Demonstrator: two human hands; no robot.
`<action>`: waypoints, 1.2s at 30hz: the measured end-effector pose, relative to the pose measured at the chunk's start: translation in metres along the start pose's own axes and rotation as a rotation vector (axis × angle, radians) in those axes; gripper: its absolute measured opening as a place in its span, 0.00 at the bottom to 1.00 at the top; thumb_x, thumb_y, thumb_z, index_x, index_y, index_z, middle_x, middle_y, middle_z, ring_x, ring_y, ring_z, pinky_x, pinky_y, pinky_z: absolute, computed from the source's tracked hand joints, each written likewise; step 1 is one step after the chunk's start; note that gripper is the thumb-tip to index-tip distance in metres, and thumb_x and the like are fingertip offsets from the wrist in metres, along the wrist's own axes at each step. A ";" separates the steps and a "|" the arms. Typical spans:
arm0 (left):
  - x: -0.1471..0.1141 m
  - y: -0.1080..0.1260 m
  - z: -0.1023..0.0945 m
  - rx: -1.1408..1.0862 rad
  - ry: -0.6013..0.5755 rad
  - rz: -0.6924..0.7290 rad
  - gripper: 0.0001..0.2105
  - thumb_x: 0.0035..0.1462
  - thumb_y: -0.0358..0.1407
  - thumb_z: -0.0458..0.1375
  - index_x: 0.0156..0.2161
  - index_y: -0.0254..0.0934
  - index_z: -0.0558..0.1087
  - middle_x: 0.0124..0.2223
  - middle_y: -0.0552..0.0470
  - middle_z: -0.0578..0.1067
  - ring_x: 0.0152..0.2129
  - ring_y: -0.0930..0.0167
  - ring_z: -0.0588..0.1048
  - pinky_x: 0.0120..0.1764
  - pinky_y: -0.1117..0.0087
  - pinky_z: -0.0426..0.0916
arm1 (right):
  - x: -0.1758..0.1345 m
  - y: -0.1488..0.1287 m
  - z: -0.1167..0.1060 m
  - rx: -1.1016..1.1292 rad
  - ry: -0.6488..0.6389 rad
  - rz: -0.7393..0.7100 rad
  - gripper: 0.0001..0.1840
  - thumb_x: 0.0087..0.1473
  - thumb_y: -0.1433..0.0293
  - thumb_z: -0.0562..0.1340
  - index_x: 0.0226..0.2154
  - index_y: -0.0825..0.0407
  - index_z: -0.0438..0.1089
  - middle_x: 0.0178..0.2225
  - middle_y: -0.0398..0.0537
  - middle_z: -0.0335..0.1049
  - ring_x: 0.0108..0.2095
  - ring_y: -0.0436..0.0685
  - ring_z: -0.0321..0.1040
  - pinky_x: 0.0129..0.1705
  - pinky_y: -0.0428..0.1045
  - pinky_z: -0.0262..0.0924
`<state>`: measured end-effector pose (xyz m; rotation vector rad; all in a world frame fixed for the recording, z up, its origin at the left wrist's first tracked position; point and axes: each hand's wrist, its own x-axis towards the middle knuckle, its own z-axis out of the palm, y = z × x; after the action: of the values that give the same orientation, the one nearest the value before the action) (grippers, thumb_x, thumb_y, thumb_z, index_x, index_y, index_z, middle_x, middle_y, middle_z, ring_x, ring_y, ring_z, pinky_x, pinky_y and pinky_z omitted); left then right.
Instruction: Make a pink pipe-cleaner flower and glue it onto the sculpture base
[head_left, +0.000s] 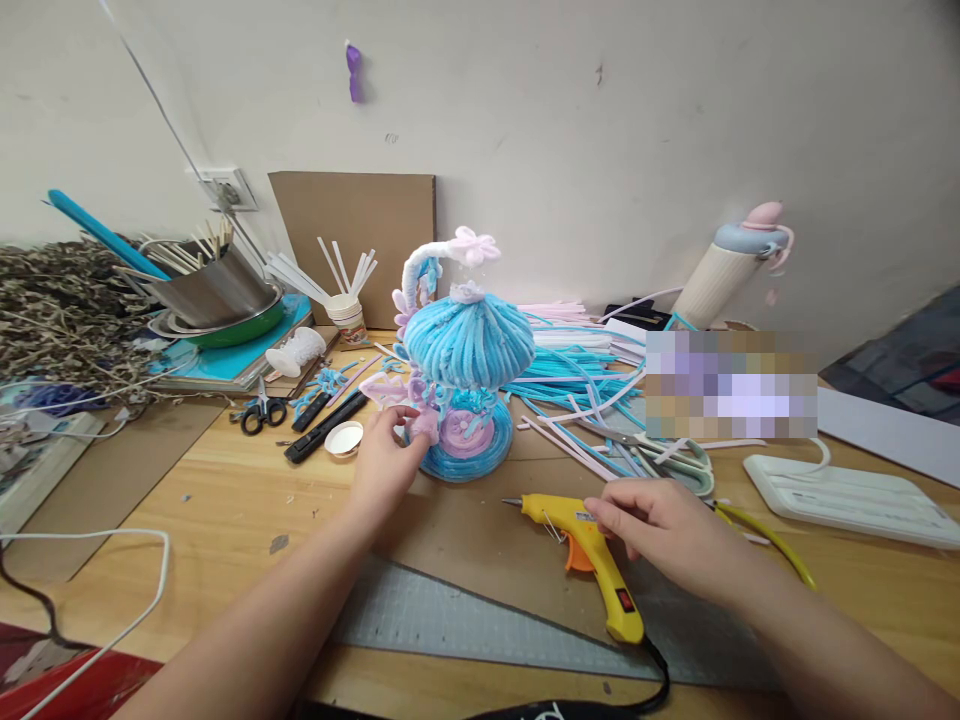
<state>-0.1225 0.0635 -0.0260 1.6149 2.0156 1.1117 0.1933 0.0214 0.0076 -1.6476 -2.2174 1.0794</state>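
In the middle of the table stands a lamp-shaped craft of fuzzy pipe cleaners, with a pleated blue shade [469, 342], a round blue base [480, 466] and a curved white stem topped by a pale pink flower [474, 246]. My left hand [390, 450] pinches a pink fuzzy piece [424, 424] at the base's left edge; its fingers partly hide it. To the right, a yellow hot glue gun [559, 508] with an orange trigger points its nozzle left. The thumb and curled fingers of my right hand [649, 520] close on its rear end.
Black-handled scissors [262, 408], a black box cutter [322, 430] and a white lid [343, 440] lie left. Blue pipe cleaners [577, 372] and green-handled scissors [675, 460] lie right, near a white power strip [847, 495]. A tumbler [731, 265] stands behind. The gun's black cord [660, 675] trails frontward.
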 end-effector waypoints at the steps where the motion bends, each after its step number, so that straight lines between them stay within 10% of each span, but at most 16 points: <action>1: 0.000 0.000 0.000 0.017 0.001 0.002 0.13 0.46 0.38 0.59 0.39 0.39 0.73 0.39 0.50 0.73 0.28 0.67 0.70 0.36 0.63 0.66 | 0.000 0.000 0.000 0.000 0.001 0.000 0.26 0.62 0.52 0.49 0.21 0.51 0.62 0.21 0.43 0.63 0.25 0.53 0.62 0.27 0.48 0.51; 36: 0.004 0.009 0.005 0.283 0.105 0.083 0.09 0.44 0.41 0.62 0.30 0.41 0.69 0.38 0.45 0.72 0.44 0.51 0.70 0.48 0.54 0.63 | 0.001 0.000 0.002 -0.017 0.010 -0.029 0.25 0.61 0.54 0.51 0.20 0.51 0.64 0.22 0.43 0.64 0.25 0.54 0.62 0.28 0.48 0.54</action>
<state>-0.1147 0.0699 -0.0220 1.8248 2.2779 0.9930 0.1918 0.0219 0.0061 -1.6190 -2.2431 1.0455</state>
